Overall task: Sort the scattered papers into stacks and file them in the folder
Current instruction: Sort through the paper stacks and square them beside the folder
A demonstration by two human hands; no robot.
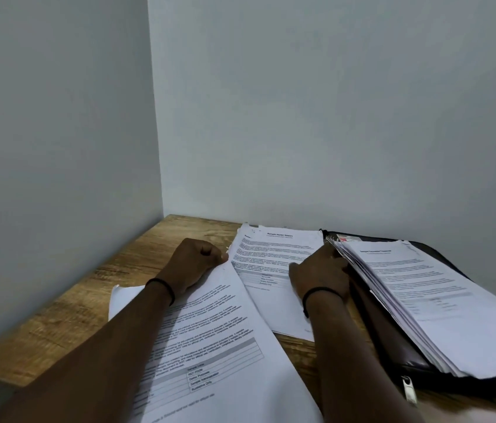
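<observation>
While both forearms reach over the wooden desk (57,315), printed papers lie in three groups around the black zip folder (393,340).

Nearest the person, left of the folder, a large printed sheet (219,340) with a table lies angled under the left forearm. The left hand (193,264), a dark band at its wrist, is curled into a loose fist at that sheet's far corner; whether it pinches the paper cannot be told. Beyond, just left of the folder, the right hand (321,274) rests on a report stack (274,248), fingers tucked against the edge of the thick paper pile (423,300) lying in the open folder; its grip is hidden. Behind the folder stands a pale wall (301,117).
</observation>
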